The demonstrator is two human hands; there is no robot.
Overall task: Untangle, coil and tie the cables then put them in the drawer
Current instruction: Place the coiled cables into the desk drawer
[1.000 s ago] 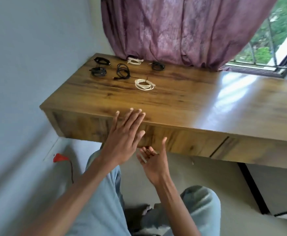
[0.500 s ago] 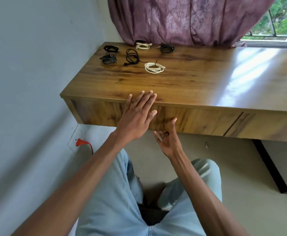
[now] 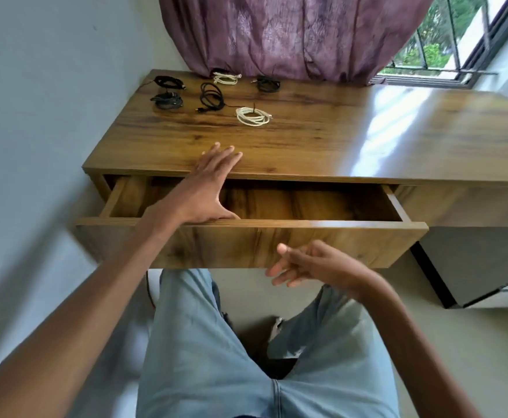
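Six coiled cables [image 3: 252, 116] lie on my wooden tabletop [image 3: 322, 140] beneath a purple curtain [image 3: 276, 34]. Both hands hold nothing: left hand [image 3: 207, 188] flat over the open drawer [image 3: 276, 236], right hand [image 3: 313, 263] loose, fingers blurred.

Purple curtain [image 3: 291, 34], barred window [image 3: 445, 46], pale wall [image 3: 50, 70].

Left hand [image 3: 207, 188] outstretched, fingers [image 3: 225, 153] spread flat; right hand [image 3: 316, 263] open, empty.

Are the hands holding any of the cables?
No. The left hand rests flat across the desk edge, and the right hand is empty. The cables lie untouched.
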